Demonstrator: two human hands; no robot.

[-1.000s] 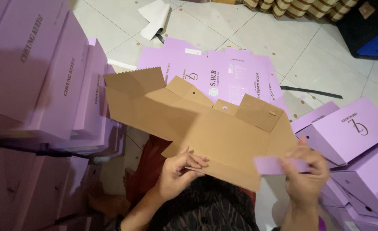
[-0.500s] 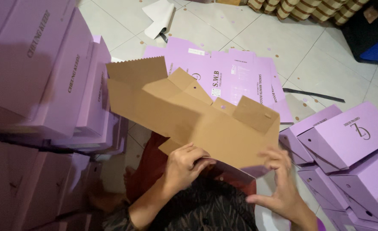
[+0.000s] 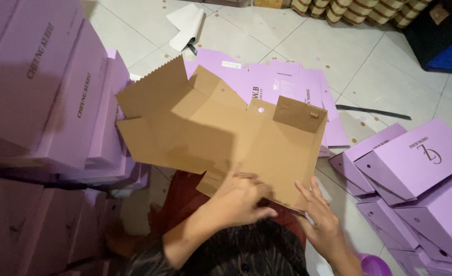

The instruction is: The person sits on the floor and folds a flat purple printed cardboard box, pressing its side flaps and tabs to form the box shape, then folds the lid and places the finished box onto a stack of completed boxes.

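Over the tiled floor (image 3: 307, 46), above the seated person's lap: one flat cardboard box blank (image 3: 221, 138), brown side up, flaps spread, with a small round hole near its upper middle. It is held tilted, the near edge lowest.

Left hand (image 3: 244, 197): at the blank's near edge, fingers curled down over the cardboard and gripping it; the fingertips are hidden, so the exact hold is hard to judge.

Right hand (image 3: 322, 220): at the blank's lower right corner, fingers (image 3: 307, 193) spread and pressed against the edge from below, thumb side toward the board.

Beneath and behind the blank: a stack of flat purple box sheets (image 3: 292, 87) lying on the floor, printed side up.

To the left: piled purple finished boxes (image 3: 47, 92), stacked in rows, close beside the person.

To the right: further purple boxes (image 3: 420, 163), lids partly raised, heaped loosely against one another.

Far side of the floor: a white crumpled sheet (image 3: 187, 23), a thin dark strip (image 3: 371, 111), scattered small paper dots, and a row of round woven items (image 3: 359, 10) at the top edge.
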